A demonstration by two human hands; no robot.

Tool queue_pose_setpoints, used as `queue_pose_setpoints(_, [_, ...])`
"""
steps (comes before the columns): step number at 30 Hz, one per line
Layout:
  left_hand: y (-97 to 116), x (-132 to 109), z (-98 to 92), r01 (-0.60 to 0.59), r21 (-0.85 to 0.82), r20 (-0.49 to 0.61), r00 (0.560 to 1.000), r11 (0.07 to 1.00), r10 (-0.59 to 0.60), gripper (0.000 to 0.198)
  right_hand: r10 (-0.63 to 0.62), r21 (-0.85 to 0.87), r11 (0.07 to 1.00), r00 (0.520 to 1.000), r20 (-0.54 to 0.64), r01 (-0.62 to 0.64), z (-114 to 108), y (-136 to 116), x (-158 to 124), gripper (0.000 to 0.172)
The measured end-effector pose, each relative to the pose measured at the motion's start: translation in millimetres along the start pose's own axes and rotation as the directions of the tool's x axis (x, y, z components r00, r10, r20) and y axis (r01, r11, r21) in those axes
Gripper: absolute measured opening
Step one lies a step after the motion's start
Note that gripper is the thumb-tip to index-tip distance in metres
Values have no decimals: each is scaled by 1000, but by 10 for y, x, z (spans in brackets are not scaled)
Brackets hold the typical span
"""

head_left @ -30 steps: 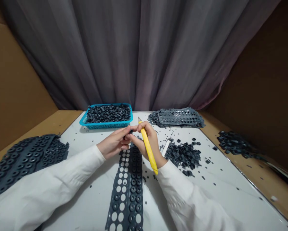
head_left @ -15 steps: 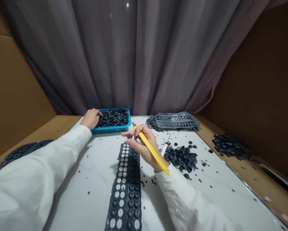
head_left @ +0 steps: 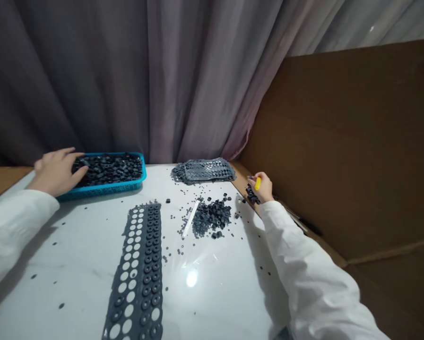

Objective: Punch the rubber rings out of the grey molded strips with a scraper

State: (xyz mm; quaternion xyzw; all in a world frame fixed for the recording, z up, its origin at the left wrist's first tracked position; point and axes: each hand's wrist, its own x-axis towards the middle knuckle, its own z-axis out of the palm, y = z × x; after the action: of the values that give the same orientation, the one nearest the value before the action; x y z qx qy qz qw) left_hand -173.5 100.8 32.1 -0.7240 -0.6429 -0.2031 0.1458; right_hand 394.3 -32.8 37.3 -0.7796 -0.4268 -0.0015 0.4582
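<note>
My left hand (head_left: 57, 170) rests over the near-left end of a blue basket (head_left: 144, 174), fingers spread, with no piece visible in it. Small black rubber parts (head_left: 107, 169) fill that basket. At the right, beyond the table edge, my right hand (head_left: 264, 188) is closed round a yellow-handled knife (head_left: 257, 183). It is over a heap of dark pieces (head_left: 252, 194), and a dark bit shows at its fingertips, too small to name. A dark rubber moulded sheet (head_left: 141, 264) lies lengthwise on the table, with empty round holes on its left side and ring-shaped parts on its right.
Loose black parts (head_left: 213, 215) form a pile beside a white strip (head_left: 190, 219). Stacked moulded sheets (head_left: 208, 170) lie at the back before a grey curtain (head_left: 183, 85). A cardboard wall (head_left: 339, 141) stands at the right. Tiny dark discs are scattered over the white table (head_left: 204, 293).
My right hand has moved from above the sheet to the heap at the right, carrying the knife. My left hand stays at the basket, its fingers now more spread. The view has turned right.
</note>
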Motion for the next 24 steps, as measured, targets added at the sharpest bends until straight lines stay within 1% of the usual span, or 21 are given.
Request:
queue_pose_setpoints(2, [178, -140, -147, -60, -4, -65, 996, 998, 59, 43, 67, -50, 996, 998, -19, -68, -169, 214, 120, 27])
queue_pose_setpoints(4, [374, -329, -301, -143, -23, -73, 987, 990, 140, 43, 102, -67, 992, 994, -41, -104, -243, 255, 158, 27])
queue_pose_setpoints(6, [564, -548, -416, -247, -69, -45, 969, 967, 244, 43, 86, -54, 995, 995, -54, -89, -223, 146, 130, 23])
queue_pose_setpoints(7, [653, -661, -450, -303, -103, -26, 953, 947, 302, 42, 53, -28, 998, 998, -40, -54, -181, 46, 85, 20])
queue_pose_setpoints(8, [739, -774, -466, -364, -148, 1, 930, 920, 368, 40, 2, 17, 1000, 1000, -13, -2, -120, -79, 12, 18])
queue_pose_setpoints(9, [825, -880, -467, -416, -204, 24, 903, 886, 429, 37, -65, 79, 995, 997, 42, 62, -43, -224, -95, 21])
queue_pose_setpoints(11, [995, -1059, -433, -466, -332, 88, 850, 820, 519, 29, -200, 234, 960, 963, 183, 155, 153, -551, -420, 40])
queue_pose_setpoints(12, [1080, -1124, -407, -468, -393, 117, 828, 791, 548, 27, -262, 305, 935, 931, 253, 180, 265, -721, -632, 46])
queue_pose_setpoints(13, [1162, -1173, -383, -456, -450, 139, 814, 768, 564, 25, -321, 436, 887, 883, 344, 153, 381, -883, -864, 50])
queue_pose_setpoints(14, [1240, -1207, -364, -432, -499, 151, 811, 751, 566, 22, -343, 521, 849, 843, 414, 89, 493, -1032, -1107, 51])
queue_pose_setpoints(16, [1368, -1261, -369, -373, -584, 157, 820, 721, 551, 17, -340, 579, 815, 778, 529, -38, 674, -1265, -1570, 47])
queue_pose_setpoints(17, [1415, -1296, -400, -351, -620, 155, 822, 702, 548, 13, -330, 589, 802, 750, 573, -98, 726, -1340, -1772, 43])
queue_pose_setpoints(18, [1451, -1348, -450, -339, -658, 159, 810, 672, 564, 9, -315, 607, 778, 736, 600, -162, 743, -1384, -1948, 39])
queue_pose_setpoints(19, [1476, -1420, -517, -333, -701, 172, 779, 631, 603, 6, -306, 618, 752, 709, 636, -230, 723, -1398, -2098, 34])
queue_pose_setpoints(20, [1493, -1515, -594, -328, -743, 190, 731, 583, 655, 3, -295, 620, 728, 681, 670, -294, 669, -1384, -2224, 28])
queue_pose_setpoints(21, [1504, -1628, -676, -317, -786, 217, 662, 531, 717, 2, -285, 611, 713, 654, 701, -344, 587, -1345, -2333, 23])
queue_pose_setpoints(22, [1513, -1754, -752, -293, -817, 247, 599, 496, 761, 4, -270, 598, 706, 636, 723, -379, 487, -1287, -2430, 19])
queue_pose_setpoints(23, [1522, -1884, -815, -270, -830, 276, 563, 488, 779, 7, -254, 581, 707, 621, 741, -403, 382, -1216, -2518, 16])
queue_pose_setpoints(24, [1534, -2010, -859, -244, -826, 305, 566, 509, 766, 10, -232, 561, 716, 616, 753, -416, 282, -1137, -2600, 14])
